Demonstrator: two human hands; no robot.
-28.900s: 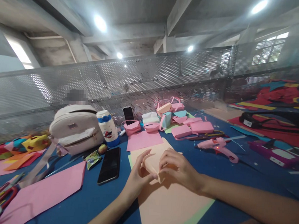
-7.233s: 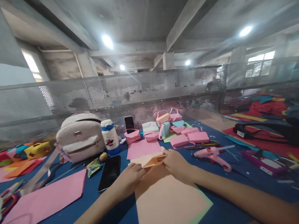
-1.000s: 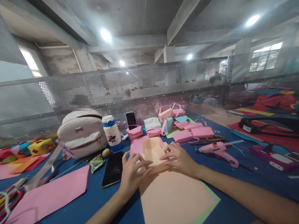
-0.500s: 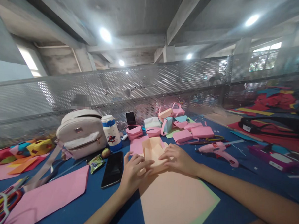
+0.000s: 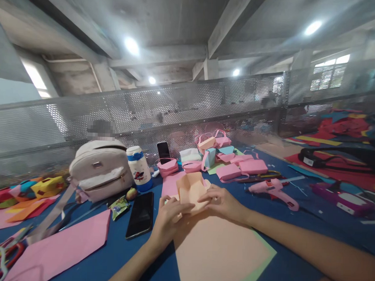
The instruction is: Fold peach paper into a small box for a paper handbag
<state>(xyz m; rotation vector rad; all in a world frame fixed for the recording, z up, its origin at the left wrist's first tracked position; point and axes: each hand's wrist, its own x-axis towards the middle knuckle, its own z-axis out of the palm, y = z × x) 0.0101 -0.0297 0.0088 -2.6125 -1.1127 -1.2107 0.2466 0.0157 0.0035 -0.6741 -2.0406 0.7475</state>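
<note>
A folded piece of peach paper (image 5: pixel 190 189), its flaps standing up, is held between my two hands in the middle of the table. My left hand (image 5: pixel 171 216) grips its near left side, fingers bent over the edge. On the right side, my right hand (image 5: pixel 223 203) pinches the paper between thumb and fingers. Beneath them lies a flat peach sheet (image 5: pixel 220 253), with a green sheet (image 5: pixel 259 261) showing along its right edge. The undersides of the folds are hidden by my fingers.
Left stand a phone (image 5: pixel 140 215), a bottle (image 5: pixel 139 167) and a backpack (image 5: pixel 101 170). Pink paper (image 5: pixel 65 245) and scissors (image 5: pixel 5 252) lie nearer. A pink glue gun (image 5: pixel 274 192) and purple device (image 5: pixel 345 198) lie right. Small pink paper bags (image 5: pixel 229 172) sit behind, before a perforated metal screen (image 5: pixel 182 107).
Both hands stay on the folded paper in nearly the same place. My left fingers have shifted slightly along its near edge. The camera view has moved a little.
</note>
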